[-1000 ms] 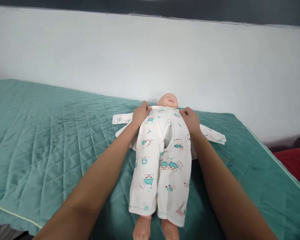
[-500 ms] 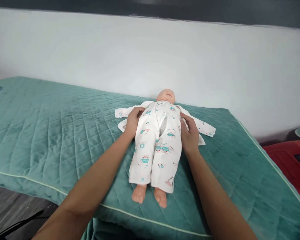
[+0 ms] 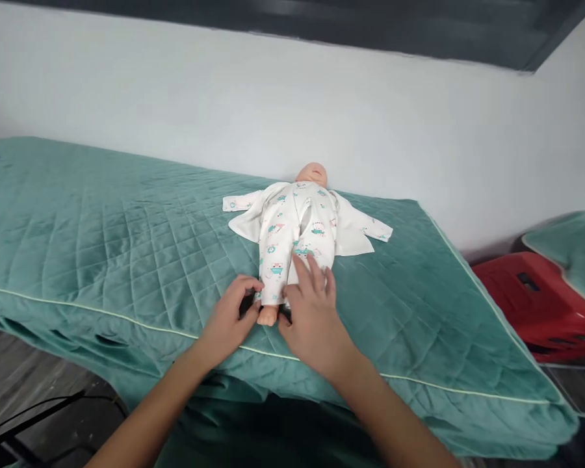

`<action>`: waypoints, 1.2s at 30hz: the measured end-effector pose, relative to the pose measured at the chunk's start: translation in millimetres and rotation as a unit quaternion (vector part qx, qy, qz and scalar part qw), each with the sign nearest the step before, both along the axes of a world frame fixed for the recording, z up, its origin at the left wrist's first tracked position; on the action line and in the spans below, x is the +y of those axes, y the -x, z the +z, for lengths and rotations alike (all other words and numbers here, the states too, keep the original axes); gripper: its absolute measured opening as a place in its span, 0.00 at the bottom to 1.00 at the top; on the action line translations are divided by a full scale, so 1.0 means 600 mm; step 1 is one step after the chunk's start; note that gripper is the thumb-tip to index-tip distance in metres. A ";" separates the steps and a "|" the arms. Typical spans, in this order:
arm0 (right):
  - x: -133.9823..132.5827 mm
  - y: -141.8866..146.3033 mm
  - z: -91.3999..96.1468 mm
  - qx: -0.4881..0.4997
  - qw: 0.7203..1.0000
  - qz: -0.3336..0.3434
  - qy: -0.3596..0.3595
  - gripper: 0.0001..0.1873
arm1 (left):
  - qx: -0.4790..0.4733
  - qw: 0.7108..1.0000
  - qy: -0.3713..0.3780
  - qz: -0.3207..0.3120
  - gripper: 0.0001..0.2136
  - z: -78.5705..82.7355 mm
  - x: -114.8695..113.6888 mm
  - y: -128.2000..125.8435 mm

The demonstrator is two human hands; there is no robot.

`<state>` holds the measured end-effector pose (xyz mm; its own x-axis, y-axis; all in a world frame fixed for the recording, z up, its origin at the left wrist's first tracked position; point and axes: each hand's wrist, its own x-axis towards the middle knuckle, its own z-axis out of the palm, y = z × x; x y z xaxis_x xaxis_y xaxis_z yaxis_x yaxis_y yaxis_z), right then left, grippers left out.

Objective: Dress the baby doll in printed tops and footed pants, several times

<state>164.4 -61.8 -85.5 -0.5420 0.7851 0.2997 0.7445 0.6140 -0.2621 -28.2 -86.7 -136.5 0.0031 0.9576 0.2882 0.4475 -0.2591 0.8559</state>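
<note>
Half a second earlier both hands were at the upper sides of the trousers; they had since moved down to the leg ends. The left hand (image 3: 234,315) was at the outer edge of one hem, thumb and forefinger curved with a narrow gap at the tips; whether fabric was caught there could not be told. The right hand (image 3: 314,309) lay over the other lower leg, its fingers spread wide and the grip open. The doll (image 3: 312,173) lay on its back on the green quilted cover (image 3: 151,227), head towards the white wall (image 3: 224,97), feet towards the near edge. The printed white trousers (image 3: 274,240) lay along its front, up to near the neck. More of the red plastic item (image 3: 521,286) at the right had come into view.

One foot (image 3: 268,316), visible before, was now covered by the right hand, which also hid most of that trouser hem. The doll's arms could not be seen. A black object at lower left was cut off and unidentified.

Count: one doll, one foot showing, one pair of trousers, one white top (image 3: 353,227) with two sleeves outspread, two hands.
</note>
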 end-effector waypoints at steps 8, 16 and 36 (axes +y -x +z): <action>-0.006 0.026 0.000 -0.044 0.996 -0.051 -0.062 0.12 | 0.038 0.999 0.006 -0.018 0.08 0.006 0.010 -0.001; -0.026 0.019 0.044 -0.023 0.985 0.095 -0.142 0.09 | 0.010 0.993 -0.009 0.114 0.03 -0.019 -0.033 0.005; -0.007 -0.076 -0.039 0.079 0.983 -0.127 0.103 0.05 | 0.342 0.930 -0.135 -0.019 0.09 0.051 0.003 -0.077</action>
